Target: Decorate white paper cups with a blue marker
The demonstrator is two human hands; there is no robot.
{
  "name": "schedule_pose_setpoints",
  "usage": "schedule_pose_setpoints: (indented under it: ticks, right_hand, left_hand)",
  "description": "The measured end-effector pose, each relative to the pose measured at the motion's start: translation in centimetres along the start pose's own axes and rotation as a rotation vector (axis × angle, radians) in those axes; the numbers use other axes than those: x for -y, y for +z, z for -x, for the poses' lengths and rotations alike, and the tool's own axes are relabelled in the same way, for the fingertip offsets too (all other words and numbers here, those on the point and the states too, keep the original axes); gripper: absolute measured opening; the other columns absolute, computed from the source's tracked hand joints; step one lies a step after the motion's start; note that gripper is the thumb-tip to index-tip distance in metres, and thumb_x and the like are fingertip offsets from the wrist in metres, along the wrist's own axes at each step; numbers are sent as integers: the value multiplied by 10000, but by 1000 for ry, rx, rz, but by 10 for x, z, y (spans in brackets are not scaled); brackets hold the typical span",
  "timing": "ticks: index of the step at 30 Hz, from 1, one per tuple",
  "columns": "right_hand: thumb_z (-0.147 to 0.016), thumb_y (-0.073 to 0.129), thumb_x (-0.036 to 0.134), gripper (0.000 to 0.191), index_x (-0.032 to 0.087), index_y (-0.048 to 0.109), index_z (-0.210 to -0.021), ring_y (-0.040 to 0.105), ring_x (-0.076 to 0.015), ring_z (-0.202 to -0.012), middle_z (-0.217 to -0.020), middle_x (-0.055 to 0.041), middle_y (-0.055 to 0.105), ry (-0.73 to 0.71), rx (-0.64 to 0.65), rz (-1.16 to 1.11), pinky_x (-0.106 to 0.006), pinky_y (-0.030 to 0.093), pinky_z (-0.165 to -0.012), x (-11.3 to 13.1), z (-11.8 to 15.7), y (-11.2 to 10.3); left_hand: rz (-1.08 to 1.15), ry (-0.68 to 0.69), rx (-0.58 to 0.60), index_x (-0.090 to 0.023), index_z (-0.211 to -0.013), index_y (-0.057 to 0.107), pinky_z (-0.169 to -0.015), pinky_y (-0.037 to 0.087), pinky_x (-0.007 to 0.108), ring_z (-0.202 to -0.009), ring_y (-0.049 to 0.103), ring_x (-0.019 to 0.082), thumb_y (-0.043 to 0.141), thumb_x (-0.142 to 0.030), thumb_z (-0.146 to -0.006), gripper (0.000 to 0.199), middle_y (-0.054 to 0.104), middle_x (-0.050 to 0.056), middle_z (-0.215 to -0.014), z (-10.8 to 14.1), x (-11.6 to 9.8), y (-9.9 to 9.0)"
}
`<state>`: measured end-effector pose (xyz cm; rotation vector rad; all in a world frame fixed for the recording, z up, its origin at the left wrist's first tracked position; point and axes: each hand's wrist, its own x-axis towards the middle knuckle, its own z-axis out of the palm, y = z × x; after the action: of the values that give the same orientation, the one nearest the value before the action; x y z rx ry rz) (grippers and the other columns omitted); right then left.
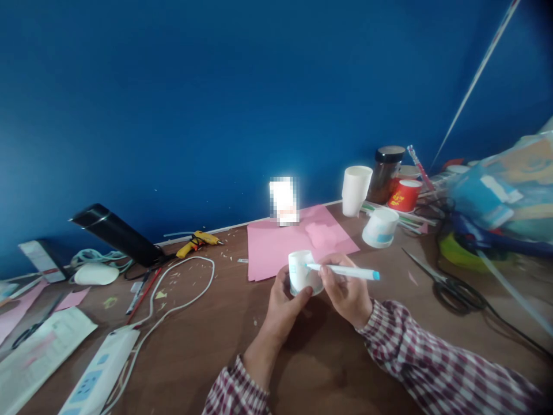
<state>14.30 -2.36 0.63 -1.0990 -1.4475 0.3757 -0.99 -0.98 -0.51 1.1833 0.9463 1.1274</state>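
A small white paper cup [298, 270] with light blue marks on its side is gripped low down by my left hand [286, 302], thumb in front. My right hand [348, 291] pinches a white and light blue marker [349, 271], its tip against or very close to the cup's side. Behind the cup lie pink paper sheets [276, 245]. To the right, another white cup [380, 227] with a light blue patch stands upside down.
Scissors [449, 288] lie at the right, near a plastic bag [510, 190]. A tall white cup [356, 190], dark-lidded jar [386, 173] and red cup [405, 196] stand behind. Leftward are a yellow glue gun [199, 243], black cylinder [116, 233], looped cable [213, 271] and power strip [99, 374].
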Motion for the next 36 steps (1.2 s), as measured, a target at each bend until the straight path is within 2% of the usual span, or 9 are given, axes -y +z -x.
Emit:
schedule_pose_setpoints:
  ticks: [16,25,36]
  right_hand:
    - [-942,537,284,81,224,588,-927,660,-167,-638,-751,-27,666,38,-5,14,-246,527,-535,-1,0,1]
    - [-941,549,294,82,220,585,-946,635,-147,-578,-727,-13,652,69,-10,-29,-233,516,-506,-3,2,2]
    - [-950,529,302,105,216,583,-923,637,-156,-598,-732,-22,650,44,-8,11,-248,525,-524,-1,-1,1]
  left_hand:
    - [0,-1,0,-170,-1166,571,-885,495,335,-1002,634,232,794,-328,-693,547,693,88,-1107,0,1,0]
    - [17,-3,3,-160,-1173,567,-895,494,339,-1012,631,234,796,-329,-691,560,687,101,-1123,0,0,0]
    - [-15,-10,-12,-175,-1154,589,-880,494,344,-987,640,242,802,-352,-671,556,702,84,-1080,1,-5,1]
